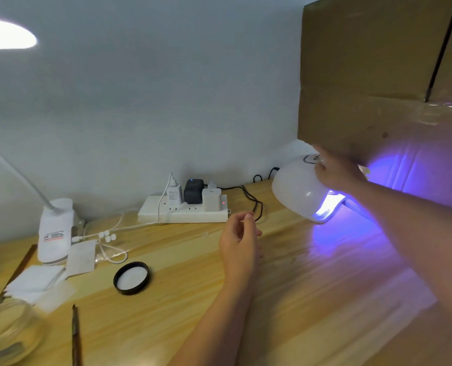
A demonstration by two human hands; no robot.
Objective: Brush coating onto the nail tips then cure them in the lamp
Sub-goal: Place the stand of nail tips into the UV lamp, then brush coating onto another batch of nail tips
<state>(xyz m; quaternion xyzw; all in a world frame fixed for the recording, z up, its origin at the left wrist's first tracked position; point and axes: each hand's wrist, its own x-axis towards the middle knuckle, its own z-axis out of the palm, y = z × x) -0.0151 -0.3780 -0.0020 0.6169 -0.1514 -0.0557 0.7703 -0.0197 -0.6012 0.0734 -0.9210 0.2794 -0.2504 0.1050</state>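
Resting right hand [336, 171] atop lit lamp [297, 192]; left hand [239, 240] loosely curled, empty.

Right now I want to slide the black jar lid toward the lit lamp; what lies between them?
In the head view, the left hand hovers between the lid and lamp; otherwise bare wood.

Pale wall [140, 101], wooden desk [193, 299], cardboard box [365, 75], desk lamp [53, 228] lit

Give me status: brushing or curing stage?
Curing stage. The brush lies on the table, in neither hand, so brushing looks done. The lamp glows violet, with the right hand on its top. The left hand hovers empty. Nail tips aren't visible; removal remains.
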